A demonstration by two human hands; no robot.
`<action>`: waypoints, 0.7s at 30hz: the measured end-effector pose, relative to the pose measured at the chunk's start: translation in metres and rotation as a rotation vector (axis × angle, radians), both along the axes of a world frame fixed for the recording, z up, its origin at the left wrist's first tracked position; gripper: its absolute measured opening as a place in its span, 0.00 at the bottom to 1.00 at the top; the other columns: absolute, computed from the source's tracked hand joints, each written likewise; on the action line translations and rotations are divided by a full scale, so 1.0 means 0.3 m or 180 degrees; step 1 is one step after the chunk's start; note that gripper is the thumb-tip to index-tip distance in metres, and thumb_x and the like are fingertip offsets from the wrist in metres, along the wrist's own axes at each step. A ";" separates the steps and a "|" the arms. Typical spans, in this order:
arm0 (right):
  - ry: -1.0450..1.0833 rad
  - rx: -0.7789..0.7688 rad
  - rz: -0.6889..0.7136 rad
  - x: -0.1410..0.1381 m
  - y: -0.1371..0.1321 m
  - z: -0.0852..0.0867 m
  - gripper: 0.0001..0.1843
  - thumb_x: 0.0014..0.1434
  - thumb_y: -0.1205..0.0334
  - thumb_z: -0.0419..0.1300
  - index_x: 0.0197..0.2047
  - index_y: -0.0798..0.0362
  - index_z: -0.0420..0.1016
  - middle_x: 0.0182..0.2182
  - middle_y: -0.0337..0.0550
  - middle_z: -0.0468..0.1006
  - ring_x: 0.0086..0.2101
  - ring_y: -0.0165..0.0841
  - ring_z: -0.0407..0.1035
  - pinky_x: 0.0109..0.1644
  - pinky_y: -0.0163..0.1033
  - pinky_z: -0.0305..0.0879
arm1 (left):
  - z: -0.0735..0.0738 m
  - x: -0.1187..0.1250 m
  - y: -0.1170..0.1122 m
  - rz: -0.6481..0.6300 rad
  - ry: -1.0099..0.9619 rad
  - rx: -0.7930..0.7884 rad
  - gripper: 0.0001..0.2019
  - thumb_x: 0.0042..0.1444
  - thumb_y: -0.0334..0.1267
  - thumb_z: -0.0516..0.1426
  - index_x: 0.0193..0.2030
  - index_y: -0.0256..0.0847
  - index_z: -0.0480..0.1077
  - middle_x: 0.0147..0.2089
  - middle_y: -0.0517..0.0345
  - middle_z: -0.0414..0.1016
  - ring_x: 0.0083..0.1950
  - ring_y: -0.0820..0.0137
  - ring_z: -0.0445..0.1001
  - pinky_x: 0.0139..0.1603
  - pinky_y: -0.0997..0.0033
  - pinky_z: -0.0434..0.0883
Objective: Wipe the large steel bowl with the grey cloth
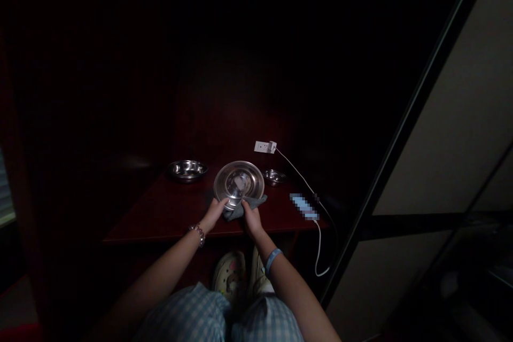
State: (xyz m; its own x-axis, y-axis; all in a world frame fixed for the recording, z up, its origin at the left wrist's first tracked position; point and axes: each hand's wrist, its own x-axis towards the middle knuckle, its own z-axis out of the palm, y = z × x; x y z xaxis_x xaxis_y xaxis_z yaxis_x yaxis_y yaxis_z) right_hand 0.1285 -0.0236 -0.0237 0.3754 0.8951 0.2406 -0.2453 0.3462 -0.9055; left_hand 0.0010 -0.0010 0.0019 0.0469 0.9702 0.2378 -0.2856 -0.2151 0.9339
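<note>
Head view: left hand (214,212) holds steel bowl (239,184) rim, mouth tilted toward camera; right hand (250,220) clutches cloth (255,203).

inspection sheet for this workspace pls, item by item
surface: dark red wooden tabletop, dimly lit
job's things: large round steel bowl, tilted up; grey cloth at its lower rim
clutter: medium steel bowl left, small steel bowl right, blurred phone
grippers: left hand grips the large bowl's rim; right hand holds the cloth
cables: white cable from white plug block to phone, looping off the edge
surroundings: pale sliding panel right; rest too dark
</note>
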 end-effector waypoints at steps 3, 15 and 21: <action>0.0061 0.0001 -0.0014 -0.006 -0.011 0.009 0.16 0.45 0.55 0.65 0.36 0.54 0.78 0.38 0.44 0.83 0.42 0.38 0.76 0.51 0.40 0.68 | -0.006 -0.007 0.006 0.0150 -0.0177 -0.0105 0.10 0.42 0.36 0.60 0.33 0.38 0.74 0.37 0.50 0.81 0.45 0.56 0.77 0.52 0.58 0.70; 0.0191 0.0080 -0.0146 -0.007 -0.028 0.024 0.15 0.45 0.59 0.63 0.38 0.54 0.77 0.38 0.44 0.83 0.41 0.37 0.76 0.50 0.39 0.69 | -0.025 -0.002 0.027 0.0136 -0.0500 -0.0364 0.11 0.52 0.41 0.60 0.39 0.37 0.74 0.45 0.45 0.81 0.52 0.56 0.75 0.56 0.59 0.67; 0.0381 0.0020 -0.0194 -0.006 -0.019 0.024 0.16 0.44 0.58 0.63 0.38 0.55 0.76 0.37 0.44 0.83 0.41 0.38 0.76 0.49 0.39 0.70 | -0.008 -0.006 0.007 -0.0010 -0.0539 -0.0323 0.16 0.54 0.47 0.60 0.45 0.39 0.75 0.57 0.44 0.75 0.61 0.56 0.70 0.64 0.61 0.62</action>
State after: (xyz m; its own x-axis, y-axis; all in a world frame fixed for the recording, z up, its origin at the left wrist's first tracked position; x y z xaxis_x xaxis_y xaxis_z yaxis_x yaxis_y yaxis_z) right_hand 0.1267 -0.0294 -0.0163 0.4553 0.8684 0.1964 -0.3298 0.3694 -0.8688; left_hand -0.0009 0.0011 -0.0005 0.0175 0.9895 0.1434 -0.4410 -0.1211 0.8893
